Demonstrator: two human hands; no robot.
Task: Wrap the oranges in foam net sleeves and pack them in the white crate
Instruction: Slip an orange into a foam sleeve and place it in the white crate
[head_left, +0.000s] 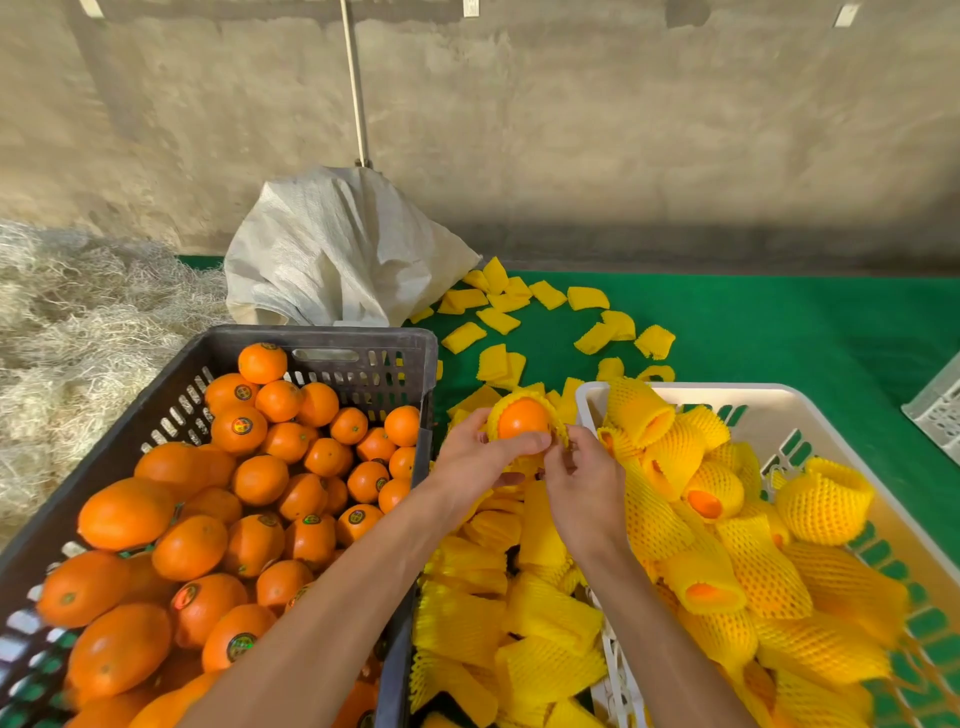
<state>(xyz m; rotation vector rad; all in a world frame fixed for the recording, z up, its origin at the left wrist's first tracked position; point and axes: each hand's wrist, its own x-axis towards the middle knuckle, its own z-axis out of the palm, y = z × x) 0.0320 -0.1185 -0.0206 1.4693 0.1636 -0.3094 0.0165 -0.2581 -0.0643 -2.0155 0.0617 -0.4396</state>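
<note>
Both hands pinch a foam sleeve (519, 402) half over an orange (522, 418): left hand (480, 457) grips the fruit, right hand (584, 478) the net, just beside the white crate (587, 400) far-left corner.

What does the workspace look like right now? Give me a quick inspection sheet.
Surface: green mat.
Job's things: dark crate of bare oranges; white crate holding sleeved oranges; flat foam sleeves piled between the crates.
Clutter: loose sleeves on the mat, white woven sack.
Grippers: left hand holds an orange; right hand pinches its sleeve.
Cables: nothing seen.
Surroundings: concrete wall, straw at left.
</note>
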